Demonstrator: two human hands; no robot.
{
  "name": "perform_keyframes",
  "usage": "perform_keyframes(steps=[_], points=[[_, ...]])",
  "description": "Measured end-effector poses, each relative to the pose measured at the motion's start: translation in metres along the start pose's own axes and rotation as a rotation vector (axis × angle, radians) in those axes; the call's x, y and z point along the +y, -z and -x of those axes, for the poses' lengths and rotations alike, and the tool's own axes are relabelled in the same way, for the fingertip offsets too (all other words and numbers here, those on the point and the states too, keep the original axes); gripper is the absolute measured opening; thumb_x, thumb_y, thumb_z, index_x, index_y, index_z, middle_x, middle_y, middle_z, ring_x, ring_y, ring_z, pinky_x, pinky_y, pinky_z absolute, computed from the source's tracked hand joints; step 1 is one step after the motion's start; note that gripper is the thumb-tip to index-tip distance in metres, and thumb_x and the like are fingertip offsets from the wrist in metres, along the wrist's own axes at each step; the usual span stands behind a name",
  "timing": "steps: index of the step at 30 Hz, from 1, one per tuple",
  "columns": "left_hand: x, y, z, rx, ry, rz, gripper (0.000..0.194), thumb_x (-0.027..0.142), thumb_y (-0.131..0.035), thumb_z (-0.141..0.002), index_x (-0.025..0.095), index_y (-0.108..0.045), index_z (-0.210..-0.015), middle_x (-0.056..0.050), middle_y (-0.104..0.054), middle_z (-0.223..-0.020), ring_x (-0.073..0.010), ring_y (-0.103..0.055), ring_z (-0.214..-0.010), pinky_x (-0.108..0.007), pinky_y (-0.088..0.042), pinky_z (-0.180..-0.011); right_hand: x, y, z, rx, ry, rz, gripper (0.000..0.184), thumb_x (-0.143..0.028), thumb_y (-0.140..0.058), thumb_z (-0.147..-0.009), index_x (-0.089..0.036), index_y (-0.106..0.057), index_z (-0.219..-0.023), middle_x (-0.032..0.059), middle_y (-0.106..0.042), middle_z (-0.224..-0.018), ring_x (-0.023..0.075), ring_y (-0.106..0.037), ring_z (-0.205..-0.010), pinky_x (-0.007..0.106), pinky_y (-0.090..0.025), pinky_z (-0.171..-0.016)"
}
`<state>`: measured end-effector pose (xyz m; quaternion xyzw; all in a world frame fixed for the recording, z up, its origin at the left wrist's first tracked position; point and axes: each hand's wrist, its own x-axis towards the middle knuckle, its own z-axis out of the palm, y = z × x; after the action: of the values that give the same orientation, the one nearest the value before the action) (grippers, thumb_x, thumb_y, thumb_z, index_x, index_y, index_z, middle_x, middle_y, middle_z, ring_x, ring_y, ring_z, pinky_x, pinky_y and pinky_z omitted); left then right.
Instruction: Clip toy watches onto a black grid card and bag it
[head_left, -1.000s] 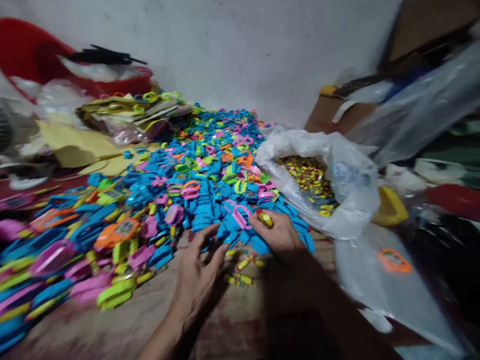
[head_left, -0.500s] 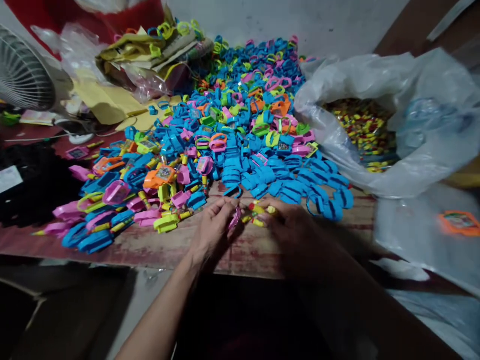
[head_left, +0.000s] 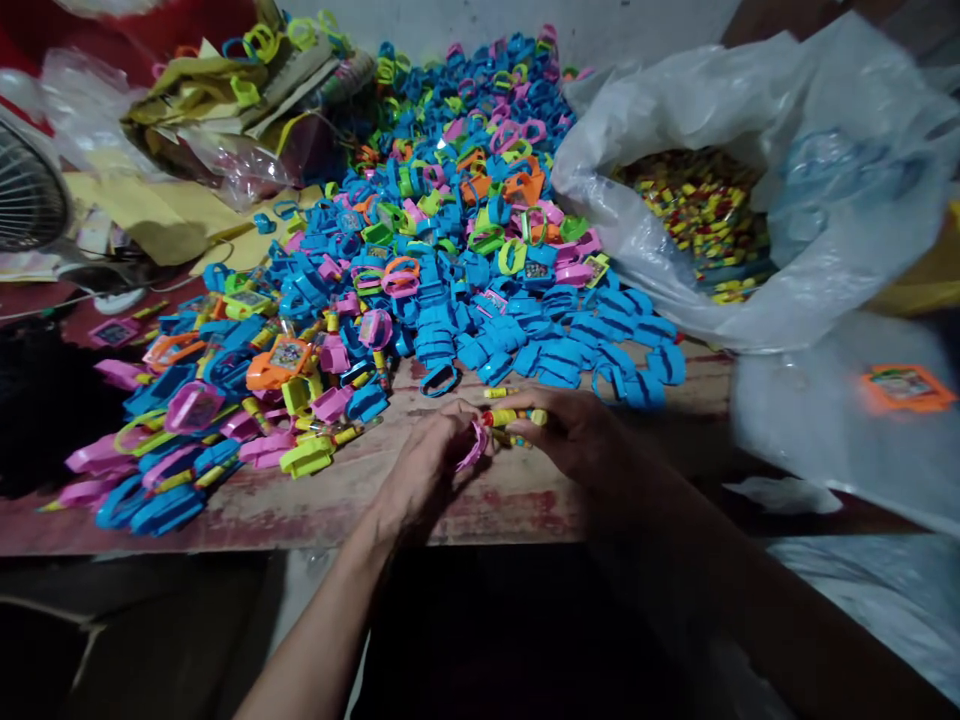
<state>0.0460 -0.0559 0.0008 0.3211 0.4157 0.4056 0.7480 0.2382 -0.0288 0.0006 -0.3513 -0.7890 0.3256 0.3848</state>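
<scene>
"Gripping what, left hand (head_left: 431, 450)?"
"Curved pink plastic piece (head_left: 472, 448), fingers clamped on it, above the front of the reddish wooden worktop (head_left: 300, 508)."
"Right hand (head_left: 576, 432)?"
"Fingers closed on small yellow plastic cylinder with red end (head_left: 505, 416); red end near left fingertips; contact: cannot tell."
"Nearby?"
"Loose blue plastic bands (head_left: 553, 362) on worktop, just beyond both hands."

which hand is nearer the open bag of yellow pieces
Right. The right hand is on the near side of the bag, to its left; the left hand is farther left.
</scene>
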Motion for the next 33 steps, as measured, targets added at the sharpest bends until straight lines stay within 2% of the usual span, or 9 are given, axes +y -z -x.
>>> perform_keyframes(steps=[6,10,13,19,24,26,29,31,33], points=[[-0.003,0.002,-0.003,-0.012,0.101,-0.019,0.022,0.038,-0.049,-0.084,0.017,-0.056,-0.082,-0.001,-0.058,-0.068,-0.0052,-0.033,-0.044,-0.018,-0.013,-0.039,0.001,0.000,0.006,-0.038,0.001,0.003,0.018,-0.023,-0.061,-0.094,-0.021,-0.070,-0.108,0.0030,-0.072,-0.095,0.0158,-0.066,-0.089,0.027,-0.048,-0.081],[-0.003,0.004,-0.001,-0.043,0.073,-0.119,0.025,0.039,-0.047,-0.085,0.017,-0.055,-0.077,-0.001,-0.058,-0.067,-0.0053,-0.032,-0.043,-0.020,-0.016,-0.040,-0.004,0.006,0.003,-0.125,0.070,0.049,0.019,-0.016,-0.057,-0.092,-0.022,-0.071,-0.104,0.0009,-0.072,-0.085,0.0149,-0.066,-0.084,0.025,-0.047,-0.079],[-0.004,0.008,0.002,-0.058,0.033,-0.278,0.026,0.039,-0.057,-0.082,0.016,-0.056,-0.071,0.000,-0.056,-0.064,-0.0056,-0.036,-0.048,-0.020,-0.022,-0.045,-0.012,0.017,-0.001,-0.273,0.116,0.086,0.025,-0.010,-0.050,-0.091,-0.023,-0.071,-0.099,0.0012,-0.072,-0.089,0.0150,-0.066,-0.087,0.025,-0.047,-0.081],[-0.012,0.006,0.010,-0.153,0.036,-0.474,0.029,0.044,-0.060,-0.083,0.018,-0.051,-0.072,0.004,-0.051,-0.058,-0.0067,-0.034,-0.047,-0.020,-0.022,-0.045,-0.024,0.029,0.014,-0.489,0.043,0.303,0.033,-0.004,-0.054,-0.077,-0.016,-0.068,-0.103,0.0058,-0.070,-0.094,0.0180,-0.064,-0.084,0.028,-0.047,-0.080],[-0.004,0.003,0.014,-0.207,0.008,-0.539,0.035,0.052,-0.059,-0.084,0.019,-0.049,-0.076,0.005,-0.050,-0.060,-0.0076,-0.035,-0.049,-0.020,-0.026,-0.047,-0.018,0.018,0.023,-0.444,0.060,0.375,0.046,-0.006,-0.056,-0.077,-0.020,-0.064,-0.120,0.0079,-0.070,-0.106,0.0210,-0.064,-0.098,0.030,-0.049,-0.086],[0.024,0.014,0.016,-0.069,-0.107,-0.707,0.039,0.057,-0.056,-0.084,0.019,-0.056,-0.080,0.002,-0.054,-0.064,-0.0103,-0.043,-0.053,-0.021,-0.032,-0.051,-0.010,0.015,0.017,-0.286,0.026,0.370,0.055,-0.013,-0.060,-0.082,-0.023,-0.055,-0.136,0.0100,-0.066,-0.120,0.0231,-0.062,-0.109,0.034,-0.048,-0.093],[0.085,0.049,0.020,0.424,-0.362,-1.162,0.049,0.064,-0.048,-0.085,0.019,-0.064,-0.095,-0.004,-0.064,-0.072,-0.0202,-0.058,-0.063,-0.028,-0.042,-0.057,0.017,0.018,0.001,0.062,-0.065,0.364,0.055,-0.021,-0.060,-0.087,-0.022,-0.051,-0.141,0.0098,-0.066,-0.122,0.0233,-0.063,-0.108,0.035,-0.050,-0.094],[0.122,0.074,0.018,0.745,-0.527,-1.524,0.053,0.063,-0.048,-0.085,0.017,-0.065,-0.106,-0.015,-0.069,-0.104,-0.0352,-0.064,-0.095,-0.043,-0.050,-0.077,0.039,0.028,-0.013,0.198,-0.106,0.407,0.033,-0.020,-0.054,-0.090,-0.020,-0.066,-0.120,0.0078,-0.071,-0.105,0.0221,-0.066,-0.098,0.032,-0.051,-0.088],[0.142,0.092,0.011,1.021,-0.659,-1.726,0.062,0.059,-0.047,-0.088,0.012,-0.056,-0.127,-0.025,-0.046,-0.146,-0.0507,-0.040,-0.133,-0.064,-0.039,-0.097,0.055,0.041,-0.029,0.219,-0.147,0.499,0.024,-0.016,-0.049,-0.091,-0.019,-0.072,-0.097,0.0069,-0.072,-0.091,0.0211,-0.067,-0.089,0.030,-0.050,-0.082]])
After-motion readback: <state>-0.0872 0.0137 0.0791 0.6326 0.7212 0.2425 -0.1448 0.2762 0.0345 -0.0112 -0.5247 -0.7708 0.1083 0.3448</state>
